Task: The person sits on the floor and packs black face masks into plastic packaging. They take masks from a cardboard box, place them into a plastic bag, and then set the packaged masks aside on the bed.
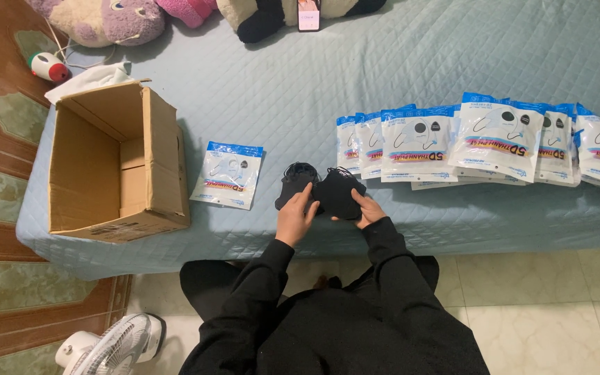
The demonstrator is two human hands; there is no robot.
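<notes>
Two black face masks lie on the pale blue quilted bed near its front edge. My left hand rests on the left mask, fingers spread. My right hand grips the lower right edge of the right mask. Both arms are in black sleeves. A single white and blue mask packet lies flat to the left of my hands. A row of several overlapping white and blue mask packets runs to the right of them.
An open brown cardboard box lies on its side at the bed's left end. Plush toys and a phone sit at the far edge. A white fan stands on the floor by my left leg.
</notes>
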